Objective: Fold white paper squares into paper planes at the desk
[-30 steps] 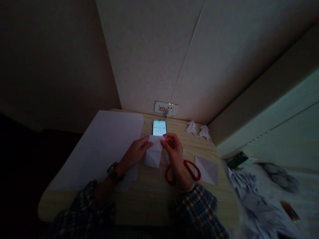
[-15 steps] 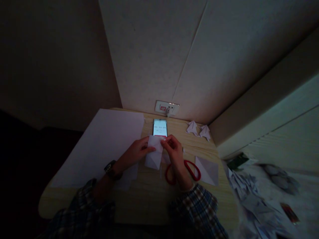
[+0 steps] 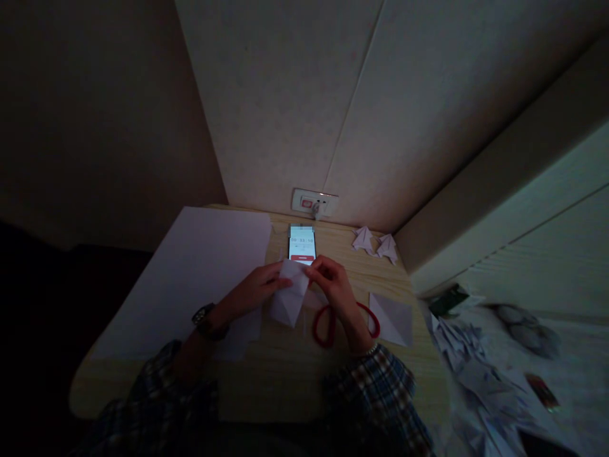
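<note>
A partly folded white paper (image 3: 288, 298) is held just above the wooden table (image 3: 280, 374). My left hand (image 3: 257, 289), with a watch on its wrist, pinches the paper's upper left edge. My right hand (image 3: 333, 284) pinches its upper right edge. Both hands are closed on the paper near its top. Red-handled scissors (image 3: 328, 324) lie on the table under my right wrist. A lit phone (image 3: 301, 244) lies just beyond my fingers.
A large white sheet (image 3: 200, 273) covers the table's left part. A folded paper square (image 3: 392, 317) lies at the right. Two small folded paper figures (image 3: 375, 241) sit at the back right. A wall socket (image 3: 311, 203) is behind the phone. Paper scraps (image 3: 476, 374) litter the surface at the right.
My hands and the paper have shifted slightly left, and the paper has tilted a little. The view has moved a bit; the rest is as before.
</note>
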The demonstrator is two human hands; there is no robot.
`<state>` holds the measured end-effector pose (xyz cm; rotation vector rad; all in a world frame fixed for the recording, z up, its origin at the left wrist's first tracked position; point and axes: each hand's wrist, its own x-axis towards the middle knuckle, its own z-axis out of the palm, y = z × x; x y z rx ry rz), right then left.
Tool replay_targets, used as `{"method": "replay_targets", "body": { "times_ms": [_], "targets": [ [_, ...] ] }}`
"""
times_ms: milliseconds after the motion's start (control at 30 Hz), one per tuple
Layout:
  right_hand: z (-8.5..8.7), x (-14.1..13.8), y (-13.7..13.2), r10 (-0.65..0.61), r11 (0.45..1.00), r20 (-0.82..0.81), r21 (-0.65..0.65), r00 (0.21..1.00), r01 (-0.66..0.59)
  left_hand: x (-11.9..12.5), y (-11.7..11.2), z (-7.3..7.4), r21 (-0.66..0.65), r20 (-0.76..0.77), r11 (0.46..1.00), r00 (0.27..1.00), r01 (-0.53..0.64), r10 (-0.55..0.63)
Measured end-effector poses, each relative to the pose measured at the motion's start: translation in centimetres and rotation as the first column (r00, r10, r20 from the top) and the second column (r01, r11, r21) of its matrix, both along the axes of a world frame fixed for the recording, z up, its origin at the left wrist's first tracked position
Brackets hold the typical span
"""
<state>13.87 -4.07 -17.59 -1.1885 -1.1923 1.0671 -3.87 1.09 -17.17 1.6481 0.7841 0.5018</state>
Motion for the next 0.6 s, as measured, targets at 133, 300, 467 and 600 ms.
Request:
{"method": "replay_targets", "body": {
  "times_ms": [133, 300, 467, 600],
  "targets": [
    [-0.15, 0.06, -0.20, -0.014, 1.000, 0.057, -0.005, 0.998, 0.015, -0.07, 0.03, -0.01, -0.018, 0.020, 1.000, 1.000, 0.009, -0.008],
    [-0.10, -0.12, -0.57, -0.057, 0.998, 0.119, -0.012, 0.991, 0.059, -0.15, 0.02, -0.07, -0.044, 0.055, 0.997, 0.997, 0.062, -0.059],
    [-0.02, -0.32, -0.69, -0.101, 0.995, 0.274, 0.017, 0.956, 0.100, -0.17, 0.10, -0.01, -0.096, 0.096, 0.992, 0.993, 0.078, -0.069],
    [0.09, -0.27, -0.63, -0.082, 0.996, 0.340, 0.045, 0.937, 0.071, -0.12, 0.23, -0.27, -0.130, 0.105, 0.990, 0.994, 0.056, -0.042]
  ]
}}
